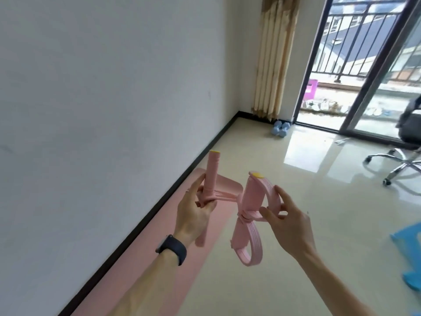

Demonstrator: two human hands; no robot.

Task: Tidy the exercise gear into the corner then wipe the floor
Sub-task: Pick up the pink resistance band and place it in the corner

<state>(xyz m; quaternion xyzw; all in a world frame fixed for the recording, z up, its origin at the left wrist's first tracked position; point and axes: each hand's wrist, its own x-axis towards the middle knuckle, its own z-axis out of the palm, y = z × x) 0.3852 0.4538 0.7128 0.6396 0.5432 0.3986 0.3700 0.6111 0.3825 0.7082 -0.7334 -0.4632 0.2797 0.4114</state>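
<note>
Our left hand [193, 210] curls around the upright foam handle [213, 172] of the pink pedal puller [250, 197]. Our right hand [289, 224], just beside it, pinches the puller's band loops. Below our hands lies a pink yoga mat [141, 254], and blue dumbbells [280, 130] sit far ahead in the corner.

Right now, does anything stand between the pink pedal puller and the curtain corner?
Nothing visible does. The left hand and right hand hold the pink rubber pedal puller; glossy tile floor runs bare to the light-blue dumbbells in the corner. The wheeled office chair stands off right.
</note>
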